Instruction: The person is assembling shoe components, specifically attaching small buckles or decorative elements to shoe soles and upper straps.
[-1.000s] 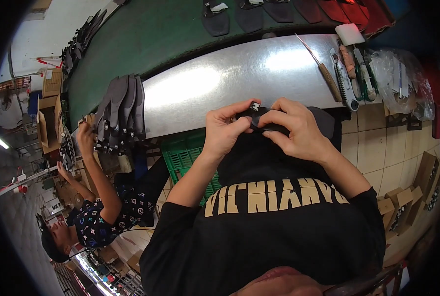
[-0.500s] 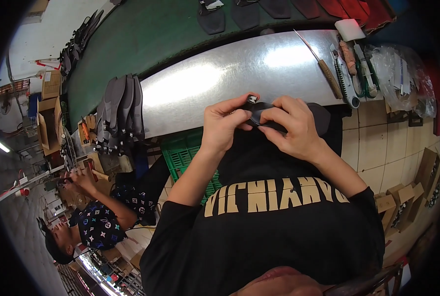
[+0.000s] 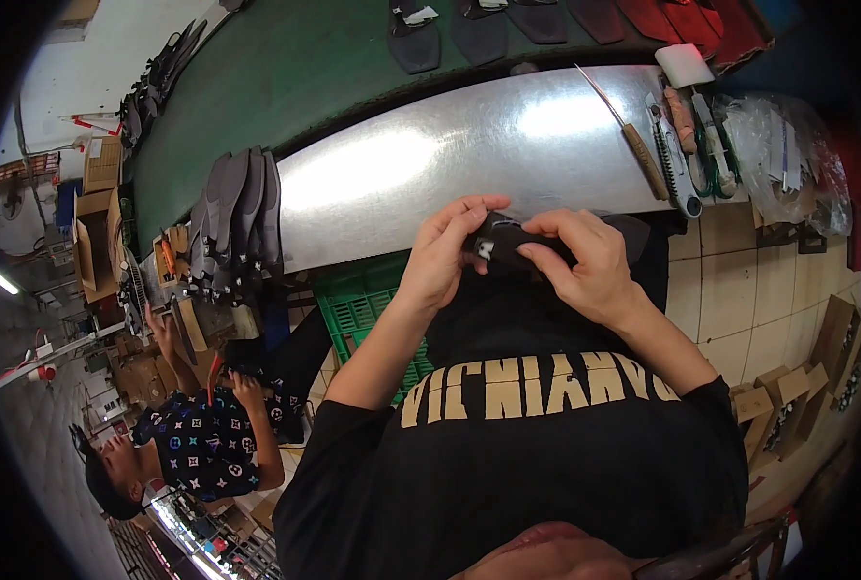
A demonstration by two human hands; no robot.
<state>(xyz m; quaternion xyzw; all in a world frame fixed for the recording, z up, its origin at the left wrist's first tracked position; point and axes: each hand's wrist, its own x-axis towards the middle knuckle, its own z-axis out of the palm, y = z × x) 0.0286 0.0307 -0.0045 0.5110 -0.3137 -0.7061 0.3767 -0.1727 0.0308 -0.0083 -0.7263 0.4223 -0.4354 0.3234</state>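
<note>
Between my hands, over the near edge of a metal-topped surface [image 3: 373, 188], is a dark square-ended shoe sole [image 3: 628, 234]. A small shiny piece [image 3: 486, 248] shows at its left end. My left hand [image 3: 437, 259] has its thumb and fingers closed around that end. Gripping the middle, my right hand [image 3: 590, 259] pinches the sole with thumb and fingertips, and the sole's wide end sticks out behind its knuckles. My fingers partly cover the left end, so its details are hard to make out.
An awl [image 3: 646, 159], a utility knife [image 3: 678, 172] and green-handled scissors [image 3: 711, 145] lie at the right, near a white block [image 3: 685, 65] and a plastic bag [image 3: 807, 164]. Dark soles [image 3: 242, 198] are stacked left. A green crate [image 3: 358, 314] sits below; a co-worker [image 3: 203, 435] is at left.
The sole has turned in my hands, so its shiny piece now sits lower, by my left fingers. My right thumb has shifted along it. The co-worker's hands have moved apart.
</note>
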